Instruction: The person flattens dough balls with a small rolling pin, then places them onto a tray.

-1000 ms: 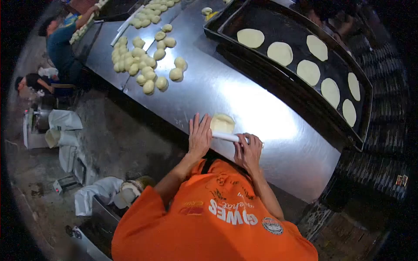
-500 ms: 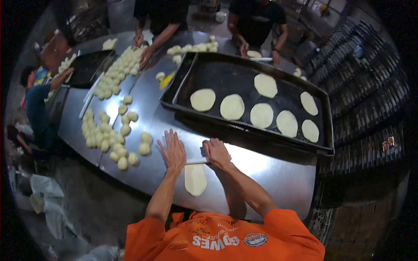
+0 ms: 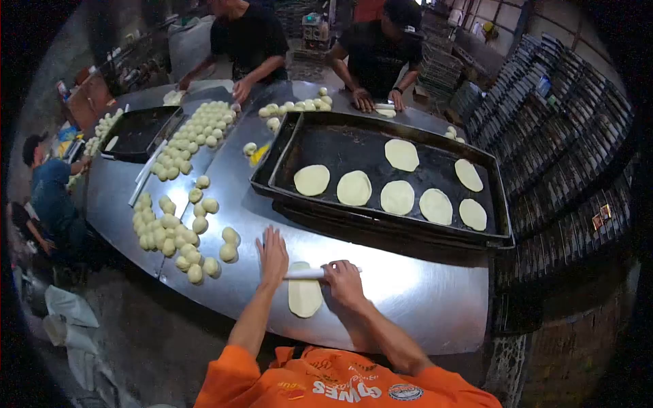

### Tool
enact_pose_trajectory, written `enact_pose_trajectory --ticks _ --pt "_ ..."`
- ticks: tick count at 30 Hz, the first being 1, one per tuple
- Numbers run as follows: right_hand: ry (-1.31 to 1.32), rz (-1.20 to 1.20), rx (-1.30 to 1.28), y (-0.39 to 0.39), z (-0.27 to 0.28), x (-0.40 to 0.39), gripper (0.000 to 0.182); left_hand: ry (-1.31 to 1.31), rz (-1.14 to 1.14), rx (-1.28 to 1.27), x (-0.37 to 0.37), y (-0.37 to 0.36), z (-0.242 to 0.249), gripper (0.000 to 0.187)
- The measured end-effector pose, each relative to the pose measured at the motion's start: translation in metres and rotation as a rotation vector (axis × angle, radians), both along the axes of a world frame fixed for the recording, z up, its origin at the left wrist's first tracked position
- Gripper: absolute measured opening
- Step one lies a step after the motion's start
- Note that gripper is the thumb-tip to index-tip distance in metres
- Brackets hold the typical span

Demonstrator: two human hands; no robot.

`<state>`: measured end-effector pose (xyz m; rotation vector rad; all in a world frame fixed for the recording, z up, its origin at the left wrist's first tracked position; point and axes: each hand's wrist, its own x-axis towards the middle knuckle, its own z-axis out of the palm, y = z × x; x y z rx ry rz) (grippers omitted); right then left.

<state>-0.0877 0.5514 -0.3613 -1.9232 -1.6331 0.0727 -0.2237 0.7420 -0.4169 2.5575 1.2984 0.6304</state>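
A white rolling pin lies across an oval of flattened dough near the front edge of the steel table. My left hand is flat with its fingers stretched out, at the pin's left end. Curled over the right part of the pin is my right hand. Dough shows on both sides of the pin. To the left, many dough balls lie in a loose cluster. Behind my hands, a large black tray holds several flat dough rounds.
Two people in black shirts work at the far side. Another person is at the left beside a smaller black tray. Stacked dark trays stand at the right. A long white rod lies by the dough balls.
The view has tilted up, showing more of the far people. My right hand has closed over the pin, and more dough shows beyond the pin. The far right person's hands are now at a rolling pin.
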Motion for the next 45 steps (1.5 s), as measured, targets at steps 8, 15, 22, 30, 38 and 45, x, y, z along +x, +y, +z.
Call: enact_pose_trajectory --ticks 8,15,22,30,38,45 --pt "0.020 0.125 -0.199 -0.123 -0.041 -0.044 0.046 0.031 -0.056 -0.217 -0.108 -0.188 0.006 0.049" --pt "0.012 0.121 -0.072 -0.024 -0.018 0.003 0.036 0.034 0.046 -0.091 -0.056 -0.104 0.002 0.050" --pt "-0.163 0.140 0.021 0.099 -0.046 0.064 0.020 0.041 0.146 0.069 0.016 0.022 0.008 0.046" --pt "-0.060 0.212 -0.111 0.063 -0.034 0.061 0.026 0.012 0.156 0.101 0.020 0.047 -0.006 0.042" --pt "0.067 0.045 0.052 -0.055 -0.046 -0.009 0.028 0.144 -0.091 -0.129 -0.054 -0.088 -0.003 0.054" --pt "0.105 -0.017 -0.069 -0.103 -0.019 -0.023 0.031 -0.023 -0.192 -0.366 -0.098 -0.148 0.009 0.059"
